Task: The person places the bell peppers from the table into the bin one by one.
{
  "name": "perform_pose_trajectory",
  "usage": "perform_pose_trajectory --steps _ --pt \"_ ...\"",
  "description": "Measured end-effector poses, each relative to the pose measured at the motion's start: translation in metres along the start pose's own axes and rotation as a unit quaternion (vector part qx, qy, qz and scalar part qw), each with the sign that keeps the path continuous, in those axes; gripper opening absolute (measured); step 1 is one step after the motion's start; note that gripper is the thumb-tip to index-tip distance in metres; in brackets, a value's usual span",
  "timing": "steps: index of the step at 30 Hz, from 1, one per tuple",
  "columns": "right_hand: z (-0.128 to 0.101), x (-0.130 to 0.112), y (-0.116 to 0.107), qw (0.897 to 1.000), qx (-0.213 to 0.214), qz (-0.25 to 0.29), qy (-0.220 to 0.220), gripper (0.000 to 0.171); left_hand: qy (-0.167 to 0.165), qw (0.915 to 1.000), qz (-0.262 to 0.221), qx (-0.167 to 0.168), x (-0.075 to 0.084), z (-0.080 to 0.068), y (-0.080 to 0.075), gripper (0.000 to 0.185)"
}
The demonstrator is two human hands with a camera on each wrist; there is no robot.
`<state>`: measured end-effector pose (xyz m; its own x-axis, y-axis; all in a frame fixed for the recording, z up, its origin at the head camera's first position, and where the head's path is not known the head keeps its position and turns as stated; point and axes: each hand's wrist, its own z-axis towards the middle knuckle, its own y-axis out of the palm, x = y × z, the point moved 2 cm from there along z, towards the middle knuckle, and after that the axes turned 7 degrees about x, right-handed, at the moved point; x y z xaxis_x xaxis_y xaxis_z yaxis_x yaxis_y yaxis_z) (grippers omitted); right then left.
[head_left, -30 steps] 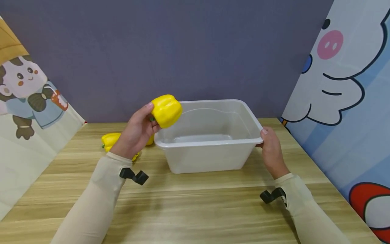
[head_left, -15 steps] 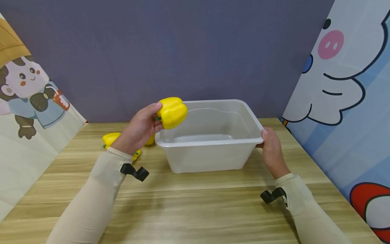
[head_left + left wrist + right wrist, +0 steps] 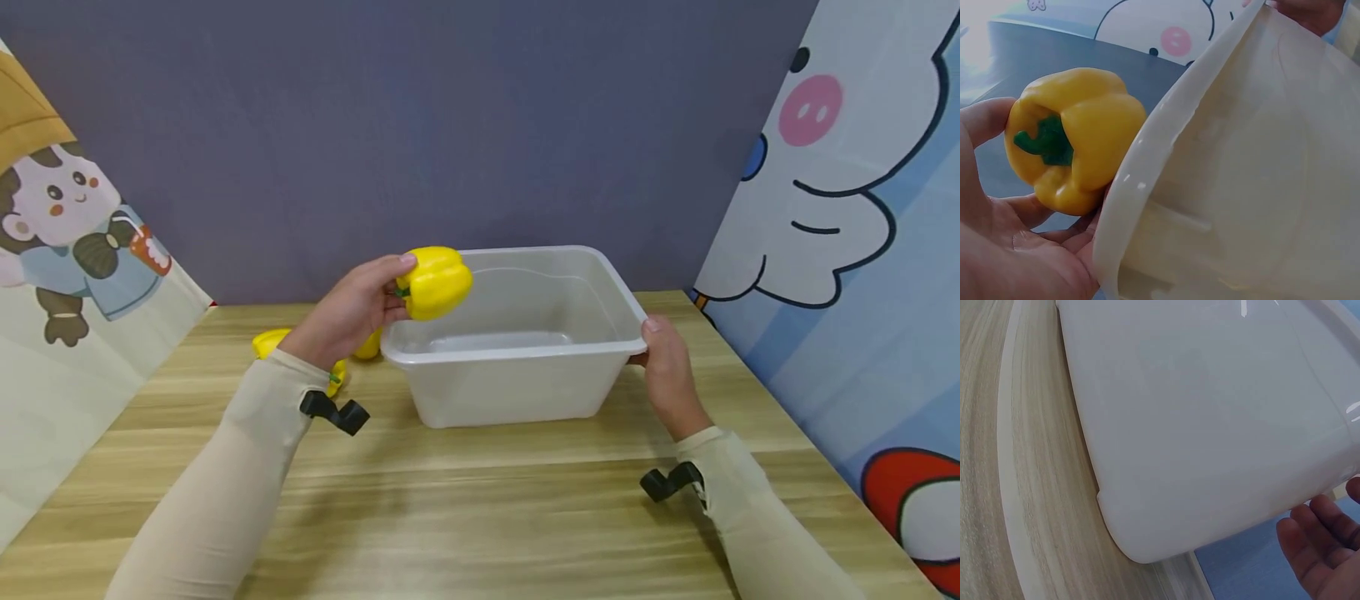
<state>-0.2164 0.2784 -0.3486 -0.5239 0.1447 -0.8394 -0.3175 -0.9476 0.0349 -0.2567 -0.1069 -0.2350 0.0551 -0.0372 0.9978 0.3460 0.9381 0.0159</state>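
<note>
My left hand (image 3: 351,312) holds a yellow bell pepper (image 3: 439,283) between thumb and fingers, raised at the left rim of a white plastic bin (image 3: 517,387). In the left wrist view the pepper's green stem (image 3: 1052,142) faces the palm, and the bin's rim stands right beside the fingers. My right hand (image 3: 670,375) grips the bin's right rim, thumb on top and fingers beneath. From the right wrist view, the curled fingers (image 3: 1300,547) show under the bin's edge. Inside the bin, the visible part of the floor is bare.
More yellow peppers lie on the wooden table (image 3: 480,508) left of the bin, one pepper (image 3: 270,342) partly covered by my left forearm and another pepper (image 3: 369,346) close to the bin. A grey wall (image 3: 480,125) rises behind; printed panels stand at both sides.
My left hand has moved right and slightly down with the bell pepper, bringing it further over the bin's left rim. The right hand and the bin have stayed in place.
</note>
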Motion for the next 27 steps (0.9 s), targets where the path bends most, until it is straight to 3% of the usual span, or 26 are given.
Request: perform_pose_trajectory --steps 14,21,27 --pt "0.000 0.000 0.001 1.000 -0.009 -0.006 0.009 0.043 -0.025 0.9987 0.041 -0.020 0.008 0.008 0.009 0.039" --pt "0.000 0.000 0.001 1.000 -0.012 0.006 0.020 0.046 -0.011 0.9981 0.054 -0.029 0.018 0.013 0.016 0.040" --pt "0.000 -0.001 0.000 1.000 -0.004 -0.008 0.018 0.038 -0.002 0.9984 0.048 -0.031 0.022 0.017 0.022 0.037"
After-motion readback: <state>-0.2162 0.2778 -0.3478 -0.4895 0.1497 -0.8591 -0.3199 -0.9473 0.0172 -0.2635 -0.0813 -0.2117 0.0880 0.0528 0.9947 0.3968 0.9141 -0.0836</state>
